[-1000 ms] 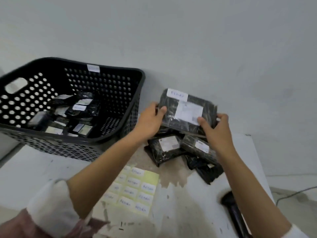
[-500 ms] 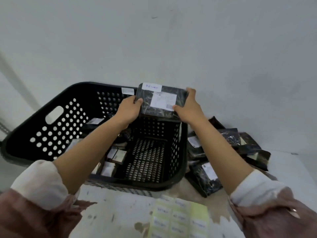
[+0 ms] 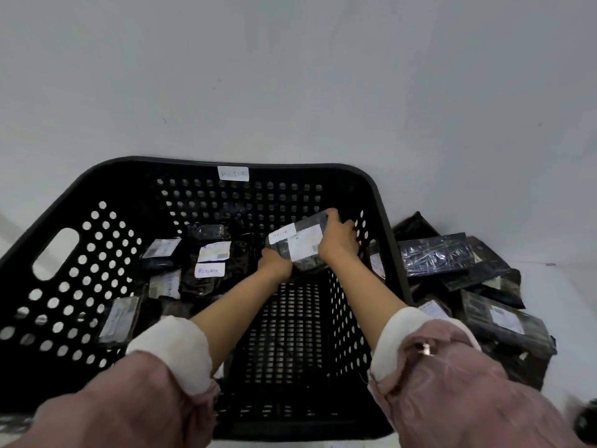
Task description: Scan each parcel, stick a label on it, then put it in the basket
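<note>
Parcel (image 3: 298, 245) btwn both hands (image 3: 337, 242), gripped inside basket (image 3: 381, 202).

The parcel (image 3: 298, 244) gripped between both hands was wrapped in glossy, crinkled black plastic film with matt white paper labels (image 3: 303, 242) stuck on. Around the hands stood a basket (image 3: 381, 202) of matt black moulded plastic, its walls perforated. Left of the hands lay more shiny film-wrapped parcels (image 3: 206, 270); right of them another glossy pile (image 3: 452, 257). The sleeves (image 3: 452, 383) were soft pink cloth with fleecy white cuffs. The wall (image 3: 290, 76) beyond looked smooth, matt grey
</note>
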